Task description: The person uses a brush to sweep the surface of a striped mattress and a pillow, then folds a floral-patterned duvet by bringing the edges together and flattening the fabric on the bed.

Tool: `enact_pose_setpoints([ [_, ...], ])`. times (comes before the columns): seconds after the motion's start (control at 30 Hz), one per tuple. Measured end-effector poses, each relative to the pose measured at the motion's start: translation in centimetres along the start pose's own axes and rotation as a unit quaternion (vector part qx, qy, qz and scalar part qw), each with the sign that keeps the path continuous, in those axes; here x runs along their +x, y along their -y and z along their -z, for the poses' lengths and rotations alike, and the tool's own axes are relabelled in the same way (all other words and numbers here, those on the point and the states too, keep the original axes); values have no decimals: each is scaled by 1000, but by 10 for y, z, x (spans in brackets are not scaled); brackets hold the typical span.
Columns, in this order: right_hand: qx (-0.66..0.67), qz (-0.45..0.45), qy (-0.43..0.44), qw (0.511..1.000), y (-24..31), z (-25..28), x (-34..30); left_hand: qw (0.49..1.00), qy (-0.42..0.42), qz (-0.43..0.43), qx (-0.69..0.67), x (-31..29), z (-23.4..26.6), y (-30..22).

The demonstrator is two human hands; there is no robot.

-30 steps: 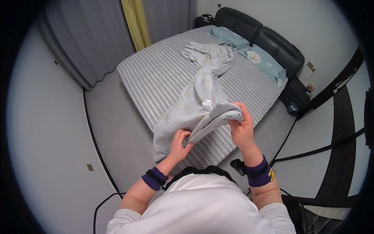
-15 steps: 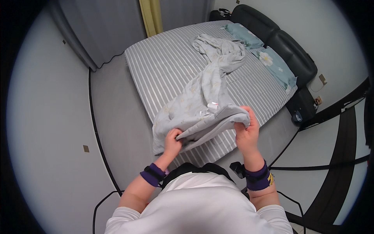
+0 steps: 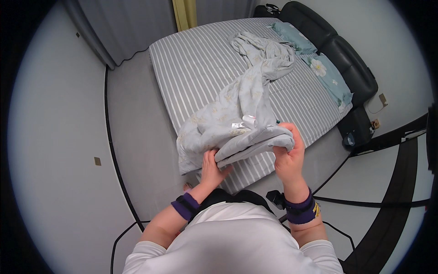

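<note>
A pale grey quilt (image 3: 219, 109) with a faint yellowish pattern stretches in a twisted strip from the bed's near end toward the pillows. My right hand (image 3: 290, 157) pinches its folded near edge, thumb below and fingers wrapped over the top, holding it above the mattress. At the left end of that fold is my left hand (image 3: 212, 171), its fingers resting against the quilt and its thumb stretched apart below the edge. White label tags (image 3: 249, 120) stick out of the quilt between both hands. Parts of the left fingertips are hidden against the cloth.
The bed (image 3: 182, 68) wears a grey-and-white striped sheet. Two teal flowered pillows (image 3: 328, 75) lie by a dark padded headboard (image 3: 340, 55). A dark nightstand (image 3: 356, 128) stands at the right. Grey curtains (image 3: 123, 27) and a yellow one (image 3: 184, 13) hang at the far left.
My left hand has moved right along the quilt's edge, and its thumb has come away from the cloth. My right hand keeps its grip. The bed appears slightly higher in view.
</note>
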State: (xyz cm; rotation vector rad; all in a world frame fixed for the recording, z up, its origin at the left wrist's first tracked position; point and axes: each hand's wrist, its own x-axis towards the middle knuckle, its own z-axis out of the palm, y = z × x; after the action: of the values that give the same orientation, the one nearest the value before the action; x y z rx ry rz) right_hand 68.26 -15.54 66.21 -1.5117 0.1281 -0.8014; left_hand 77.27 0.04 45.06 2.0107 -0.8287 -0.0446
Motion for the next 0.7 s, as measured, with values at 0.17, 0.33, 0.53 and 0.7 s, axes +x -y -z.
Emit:
enact_pose_setpoints([
  [0.17,6,16,-89,996,0,19,-1,999,-15,47,-7,4,2,44],
  [0.33,8,82,-87,993,2,50,4,998,27,8,54,10,38,69],
  [0.53,-56,106,-110,987,-1,58,7,978,155,93,-106,40,104,116],
  [0.7,-210,-21,-91,973,-16,39,17,949,309,53,-43,119,144,146],
])
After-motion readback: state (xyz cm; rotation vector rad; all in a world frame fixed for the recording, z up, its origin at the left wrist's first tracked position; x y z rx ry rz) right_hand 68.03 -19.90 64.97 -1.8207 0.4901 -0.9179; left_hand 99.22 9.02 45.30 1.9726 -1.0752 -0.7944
